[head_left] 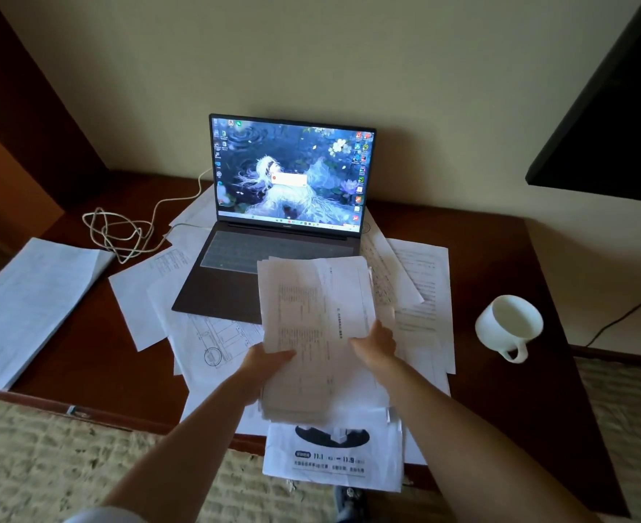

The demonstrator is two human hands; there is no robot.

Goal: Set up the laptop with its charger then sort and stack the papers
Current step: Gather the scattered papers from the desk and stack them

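An open laptop (281,205) with its screen lit stands at the back of the dark wooden desk (500,390). A white charger cable (123,232) lies coiled to its left and runs to the laptop's left side. I hold a bundle of printed papers (319,326) above the desk in front of the keyboard. My left hand (264,362) grips the bundle's left lower edge. My right hand (377,343) grips its right edge. Loose sheets (420,296) lie scattered under and around the laptop. A printed flyer (334,458) hangs over the desk's front edge.
A thick stack of papers (28,307) lies at the desk's left end. A white mug (509,326) stands on the right. A dark screen (613,118) hangs on the wall at upper right. Woven carpet (66,454) lies below the desk.
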